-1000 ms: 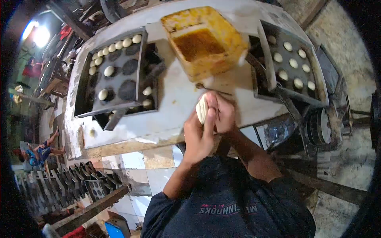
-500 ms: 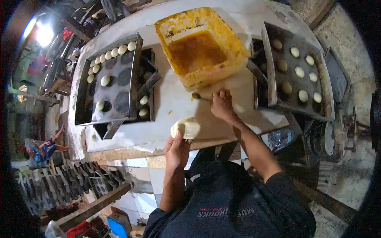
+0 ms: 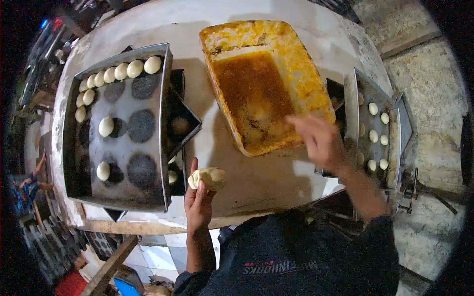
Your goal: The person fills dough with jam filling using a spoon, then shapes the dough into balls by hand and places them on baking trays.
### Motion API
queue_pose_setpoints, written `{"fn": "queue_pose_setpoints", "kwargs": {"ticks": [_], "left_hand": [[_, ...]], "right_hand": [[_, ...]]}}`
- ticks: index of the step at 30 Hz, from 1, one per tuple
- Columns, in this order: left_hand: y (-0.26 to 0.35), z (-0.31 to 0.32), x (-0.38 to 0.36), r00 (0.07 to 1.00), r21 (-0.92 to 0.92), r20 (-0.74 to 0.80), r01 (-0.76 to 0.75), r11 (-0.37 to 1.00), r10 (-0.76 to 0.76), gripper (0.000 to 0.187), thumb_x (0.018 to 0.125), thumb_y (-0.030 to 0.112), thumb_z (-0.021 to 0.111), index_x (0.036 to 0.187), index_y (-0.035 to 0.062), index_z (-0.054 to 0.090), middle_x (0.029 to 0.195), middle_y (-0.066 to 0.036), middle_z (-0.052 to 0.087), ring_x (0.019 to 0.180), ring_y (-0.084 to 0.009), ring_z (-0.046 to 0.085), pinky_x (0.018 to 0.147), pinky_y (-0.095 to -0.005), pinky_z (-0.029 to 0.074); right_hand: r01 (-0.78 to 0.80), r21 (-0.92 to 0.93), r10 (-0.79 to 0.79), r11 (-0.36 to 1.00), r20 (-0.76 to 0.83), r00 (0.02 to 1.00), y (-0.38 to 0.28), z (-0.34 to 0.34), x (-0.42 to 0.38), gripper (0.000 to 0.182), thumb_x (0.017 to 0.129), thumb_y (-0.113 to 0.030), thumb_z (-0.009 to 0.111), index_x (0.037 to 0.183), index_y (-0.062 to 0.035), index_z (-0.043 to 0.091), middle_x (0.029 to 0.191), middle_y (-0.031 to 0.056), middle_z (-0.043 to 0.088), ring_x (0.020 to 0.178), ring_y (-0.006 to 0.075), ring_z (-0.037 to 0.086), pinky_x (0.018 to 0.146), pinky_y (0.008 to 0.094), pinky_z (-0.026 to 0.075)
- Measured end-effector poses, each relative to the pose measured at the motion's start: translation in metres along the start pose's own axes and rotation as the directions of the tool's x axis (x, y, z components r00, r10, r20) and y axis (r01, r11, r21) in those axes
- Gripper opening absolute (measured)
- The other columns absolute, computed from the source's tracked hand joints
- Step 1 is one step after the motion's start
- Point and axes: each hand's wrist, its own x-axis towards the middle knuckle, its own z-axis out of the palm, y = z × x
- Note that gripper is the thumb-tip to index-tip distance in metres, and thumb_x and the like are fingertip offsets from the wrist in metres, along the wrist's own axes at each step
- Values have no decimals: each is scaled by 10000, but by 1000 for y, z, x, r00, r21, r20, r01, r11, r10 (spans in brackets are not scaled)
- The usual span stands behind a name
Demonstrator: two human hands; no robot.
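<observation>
A soft, pale piece of dough (image 3: 207,178) is held in my left hand (image 3: 199,204), thumb in front and fingers behind, near the table's front edge. It looks folded and cupped, and its inside is hidden. My right hand (image 3: 321,143), smeared by motion, is over the near right side of a yellow-stained tub (image 3: 311,93) with a brown, sticky layer on its bottom. The small spoon that hand held a moment ago is not distinct now and does not show on the table. Its fingers look closed, pointing left into the tub.
To the left, a deep metal tray (image 3: 166,148) with round dough balls (image 3: 105,126) and dark circles sits on other trays. More stacked trays (image 3: 351,98) with dough balls stand at the right. The table's front edge (image 3: 138,227) runs close to my body.
My right hand has lifted from the table with the spoon and moved over the tub. The dough in my left hand has turned from flat and broad to folded. My view has shifted.
</observation>
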Motion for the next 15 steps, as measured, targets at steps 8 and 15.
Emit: {"fn": "queue_pose_setpoints", "kwargs": {"ticks": [8, 15], "left_hand": [[0, -8, 13, 975, 73, -200, 113, 991, -96, 503, 927, 173, 553, 1344, -75, 418, 1273, -215, 542, 1155, -289, 544, 974, -419, 444], [5, -6, 8, 970, 44, -235, 76, 996, -64, 477, 893, 140, 559, 1292, -101, 458, 1313, -256, 502, 1216, -324, 505, 1036, -451, 392]], "right_hand": [[-51, -292, 219, 955, 579, 786, 109, 108, 102, 146, 762, -77, 571, 860, 3, 643, 833, 177, 614, 810, 376, 610, 733, 470, 488], [246, -206, 162, 947, 969, 187, 131, 109, 77, 151, 664, -110, 599, 605, 28, 620, 575, 174, 594, 622, 362, 586, 648, 447, 477]]}}
